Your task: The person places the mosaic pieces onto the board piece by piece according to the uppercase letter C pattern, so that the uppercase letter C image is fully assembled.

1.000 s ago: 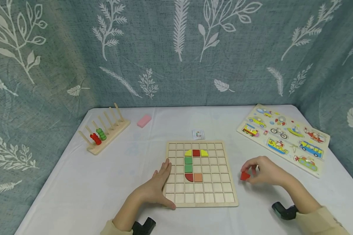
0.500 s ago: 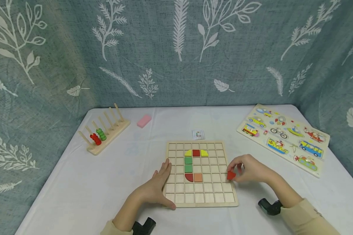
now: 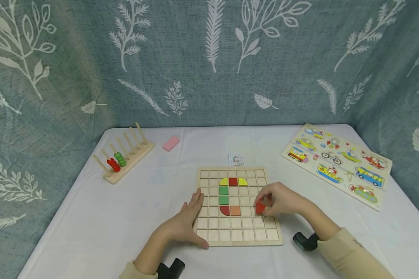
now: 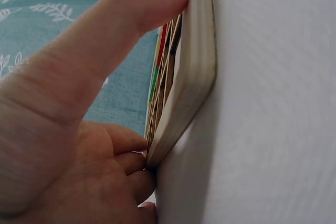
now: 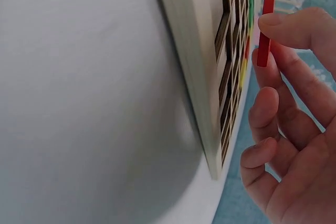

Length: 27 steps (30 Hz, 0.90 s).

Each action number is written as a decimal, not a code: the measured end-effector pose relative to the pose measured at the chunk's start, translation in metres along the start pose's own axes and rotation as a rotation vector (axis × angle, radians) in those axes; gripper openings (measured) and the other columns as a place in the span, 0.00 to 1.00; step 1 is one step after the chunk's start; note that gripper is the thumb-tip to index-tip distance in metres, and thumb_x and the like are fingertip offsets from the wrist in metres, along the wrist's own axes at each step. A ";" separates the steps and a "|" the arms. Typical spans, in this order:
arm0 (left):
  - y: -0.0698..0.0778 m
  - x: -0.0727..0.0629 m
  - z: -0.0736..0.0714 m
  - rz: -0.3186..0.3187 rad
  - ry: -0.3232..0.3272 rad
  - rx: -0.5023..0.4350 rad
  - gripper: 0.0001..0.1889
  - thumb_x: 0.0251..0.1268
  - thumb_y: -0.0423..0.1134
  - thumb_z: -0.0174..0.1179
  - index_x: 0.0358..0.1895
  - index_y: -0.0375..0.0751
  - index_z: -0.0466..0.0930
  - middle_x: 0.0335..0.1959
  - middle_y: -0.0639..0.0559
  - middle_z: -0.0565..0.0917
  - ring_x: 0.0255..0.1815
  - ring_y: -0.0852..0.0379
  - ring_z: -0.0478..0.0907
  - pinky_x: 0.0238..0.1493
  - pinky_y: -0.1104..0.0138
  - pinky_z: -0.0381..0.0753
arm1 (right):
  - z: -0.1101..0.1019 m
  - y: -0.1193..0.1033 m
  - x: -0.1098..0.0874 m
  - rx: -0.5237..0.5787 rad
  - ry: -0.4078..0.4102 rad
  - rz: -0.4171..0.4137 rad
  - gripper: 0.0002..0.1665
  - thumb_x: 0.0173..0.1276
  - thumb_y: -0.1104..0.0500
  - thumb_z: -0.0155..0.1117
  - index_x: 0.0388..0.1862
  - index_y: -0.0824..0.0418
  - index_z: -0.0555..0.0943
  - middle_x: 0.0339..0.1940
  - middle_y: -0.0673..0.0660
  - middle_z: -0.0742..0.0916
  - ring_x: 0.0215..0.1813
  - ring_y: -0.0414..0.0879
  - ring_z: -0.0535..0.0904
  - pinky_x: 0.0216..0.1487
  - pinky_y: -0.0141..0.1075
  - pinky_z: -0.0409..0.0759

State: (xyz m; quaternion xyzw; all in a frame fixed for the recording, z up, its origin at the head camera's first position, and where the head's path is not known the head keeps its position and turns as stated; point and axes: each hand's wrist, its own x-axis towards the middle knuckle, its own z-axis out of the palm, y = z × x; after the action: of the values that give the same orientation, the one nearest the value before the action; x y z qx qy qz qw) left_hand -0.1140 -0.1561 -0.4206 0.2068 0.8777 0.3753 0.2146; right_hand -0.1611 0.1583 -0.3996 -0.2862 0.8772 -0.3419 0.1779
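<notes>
A wooden grid board (image 3: pixel 213 235) lies flat in the middle of the table. Set in its cells are yellow quarter-round tiles (image 3: pixel 242 181), a dark red square, green squares (image 3: pixel 224 200), a red quarter-round (image 3: pixel 225 210) and an orange square (image 3: pixel 235 210). My left hand (image 3: pixel 182 224) rests at the board's left side, fingers spread along that edge and thumb on the near-left corner. Over the right part of the grid, my right hand (image 3: pixel 283 199) pinches a red tile (image 3: pixel 260 208) between thumb and fingers. The right wrist view shows this red tile (image 5: pixel 265 31) edge-on, raised above the board.
Behind the board lies a small pattern card (image 3: pixel 235 159). A peg stand (image 3: pixel 132 161) with red and green beads and a pink block (image 3: pixel 171 143) are at the back left. At the back right lies a vehicle puzzle board (image 3: pixel 335 164).
My right hand has carried the red tile leftward, from beside the board to over its right-hand cells. The left hand has stayed in place on the board's edge.
</notes>
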 end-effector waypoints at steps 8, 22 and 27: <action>0.001 0.000 0.000 0.003 0.000 0.002 0.71 0.23 0.48 0.79 0.70 0.29 0.37 0.73 0.41 0.33 0.72 0.47 0.32 0.68 0.49 0.36 | 0.006 -0.005 0.012 0.005 -0.025 -0.023 0.13 0.43 0.65 0.73 0.30 0.53 0.84 0.24 0.46 0.79 0.25 0.40 0.71 0.25 0.29 0.72; 0.000 0.002 0.001 0.002 0.005 0.007 0.70 0.22 0.48 0.79 0.70 0.28 0.38 0.73 0.40 0.34 0.72 0.46 0.32 0.68 0.49 0.36 | 0.014 -0.007 0.025 -0.042 -0.055 -0.081 0.13 0.44 0.64 0.74 0.31 0.54 0.85 0.26 0.43 0.81 0.28 0.40 0.71 0.28 0.29 0.73; 0.000 0.002 0.001 0.002 0.005 0.011 0.70 0.22 0.48 0.79 0.70 0.28 0.38 0.73 0.41 0.33 0.72 0.47 0.32 0.68 0.49 0.36 | 0.017 -0.007 0.029 -0.034 -0.060 -0.075 0.13 0.44 0.64 0.73 0.32 0.53 0.86 0.27 0.43 0.81 0.29 0.40 0.72 0.29 0.29 0.73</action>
State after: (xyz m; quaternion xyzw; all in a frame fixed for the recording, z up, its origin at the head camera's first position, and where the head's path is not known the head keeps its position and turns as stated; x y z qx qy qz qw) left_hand -0.1154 -0.1544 -0.4217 0.2079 0.8800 0.3713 0.2110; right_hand -0.1720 0.1277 -0.4094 -0.3319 0.8659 -0.3246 0.1864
